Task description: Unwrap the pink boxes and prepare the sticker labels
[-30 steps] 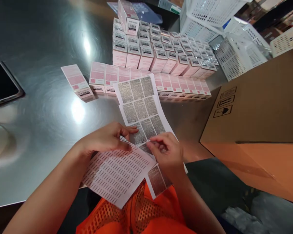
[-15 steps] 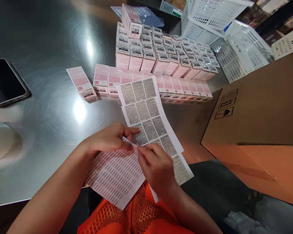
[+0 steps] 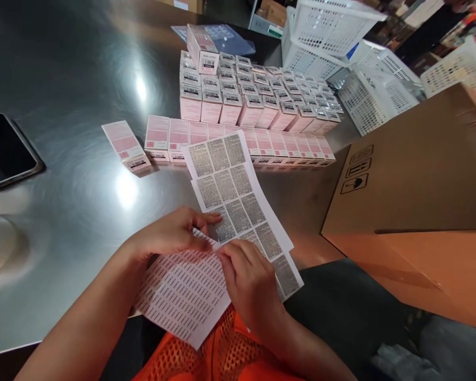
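Note:
Sheets of printed labels [image 3: 226, 185] lie partly on the table's front edge, covered in dark text blocks. The near part of a sheet is folded back toward me, showing its white backing [image 3: 182, 299] with rows of short dashes. Across the fold rests my left hand [image 3: 178, 233], gripping the label sheet between thumb and fingers, with the index finger stretched over a printed label. My right hand [image 3: 249, 278] is closed in a pinch at the fold, close to the left thumb. Its fingertips hold the sheet's edge; whether a label is lifted there I cannot tell.
Behind the sheets stand a row of pink-and-white boxes [image 3: 178, 138] and a larger block of similar boxes [image 3: 230, 103]. A phone [image 3: 8, 151] lies at left. A cardboard carton [image 3: 416, 180] stands at right, with white baskets [image 3: 333, 26] behind.
The camera view has shifted a little, so the scene sits slightly left and lower. Both hands keep nearly the same hold at the fold of the sheet.

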Demonstrator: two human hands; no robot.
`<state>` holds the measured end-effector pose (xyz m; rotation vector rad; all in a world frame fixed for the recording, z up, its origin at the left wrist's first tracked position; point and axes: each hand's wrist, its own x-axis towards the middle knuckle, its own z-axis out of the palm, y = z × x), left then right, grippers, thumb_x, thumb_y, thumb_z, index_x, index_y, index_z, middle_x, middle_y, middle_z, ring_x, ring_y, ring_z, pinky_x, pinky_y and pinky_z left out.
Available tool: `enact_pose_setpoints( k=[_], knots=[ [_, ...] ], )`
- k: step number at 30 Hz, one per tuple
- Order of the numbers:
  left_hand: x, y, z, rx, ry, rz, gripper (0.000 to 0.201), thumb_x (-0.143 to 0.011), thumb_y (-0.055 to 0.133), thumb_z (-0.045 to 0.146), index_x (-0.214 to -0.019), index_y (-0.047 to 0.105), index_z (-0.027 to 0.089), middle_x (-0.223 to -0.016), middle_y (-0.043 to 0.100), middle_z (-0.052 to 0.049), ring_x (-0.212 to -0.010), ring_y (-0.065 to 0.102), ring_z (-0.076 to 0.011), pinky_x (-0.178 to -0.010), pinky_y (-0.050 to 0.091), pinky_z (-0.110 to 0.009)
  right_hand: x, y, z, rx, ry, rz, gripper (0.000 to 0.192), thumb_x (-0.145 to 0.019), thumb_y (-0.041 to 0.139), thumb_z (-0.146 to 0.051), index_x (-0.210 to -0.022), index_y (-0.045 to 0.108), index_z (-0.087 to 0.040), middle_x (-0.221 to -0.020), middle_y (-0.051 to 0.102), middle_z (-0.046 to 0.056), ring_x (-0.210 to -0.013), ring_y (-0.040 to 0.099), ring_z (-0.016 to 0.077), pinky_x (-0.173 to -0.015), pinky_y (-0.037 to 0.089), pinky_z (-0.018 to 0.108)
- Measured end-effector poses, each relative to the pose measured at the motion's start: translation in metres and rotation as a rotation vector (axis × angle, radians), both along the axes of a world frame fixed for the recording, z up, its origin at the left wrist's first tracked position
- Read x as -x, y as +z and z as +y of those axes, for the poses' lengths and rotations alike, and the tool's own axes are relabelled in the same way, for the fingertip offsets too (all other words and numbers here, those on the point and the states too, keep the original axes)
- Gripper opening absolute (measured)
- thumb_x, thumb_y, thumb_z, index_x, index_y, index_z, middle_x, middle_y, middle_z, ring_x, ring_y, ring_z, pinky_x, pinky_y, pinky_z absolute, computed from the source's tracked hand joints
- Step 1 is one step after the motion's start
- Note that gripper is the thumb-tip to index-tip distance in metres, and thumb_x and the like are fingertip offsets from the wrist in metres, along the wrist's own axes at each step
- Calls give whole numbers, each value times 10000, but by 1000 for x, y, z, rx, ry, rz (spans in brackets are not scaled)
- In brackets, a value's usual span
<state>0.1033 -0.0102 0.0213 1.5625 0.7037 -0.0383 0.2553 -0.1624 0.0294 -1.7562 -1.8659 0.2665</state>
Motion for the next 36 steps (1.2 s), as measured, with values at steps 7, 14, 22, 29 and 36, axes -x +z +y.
enact_pose_setpoints(
  k=[7, 14, 22, 29, 36],
  knots=[
    [1, -2, 1, 5, -28, 22, 223, -705, 710, 309, -570, 567, 205, -1496, 525, -28, -1388, 484, -315, -1057, 453, -362, -85, -9, 19, 46, -426, 550, 96, -822, 706, -312, -794, 684, -223, -820, 682, 19, -724, 621, 163, -648, 497, 273],
    [1, -4, 2, 20, -26, 20, 243, -712, 727, 336, -568, 575, 214, -1487, 536, -20, -1424, 439, -301, -1053, 460, -361, -127, -48, 42, 332, -345, 783, 290, -695, 775, -402, -850, 637, -200, -694, 622, -29, -616, 559, 131, -579, 417, 245],
    [0, -3, 2, 22, -13, 47, 253, -689, 721, 351, -552, 557, 218, -1492, 530, -7, -1409, 455, -329, -1073, 449, -409, -130, -28, 50, 483, -238, 611, 425, -728, 702, -310, -1039, 417, -252, -714, 646, -68, -628, 594, 151, -592, 443, 261],
    [0, -7, 3, 19, -19, 43, 243, -701, 724, 342, -562, 569, 216, -1491, 529, 13, -1394, 476, -319, -1049, 476, -395, -128, -37, 46, 440, -258, 556, 393, -782, 684, -295, -1016, 370, -262, -763, 647, -66, -645, 603, 144, -610, 449, 263],
    [0, -7, 3, 9, -23, 46, 207, -705, 727, 353, -591, 615, 222, -1488, 534, 2, -1411, 451, -326, -1075, 463, -419, -121, -33, 48, 415, -304, 501, 394, -752, 672, -262, -985, 354, -258, -718, 622, -75, -621, 606, 152, -608, 461, 280]
  ],
)
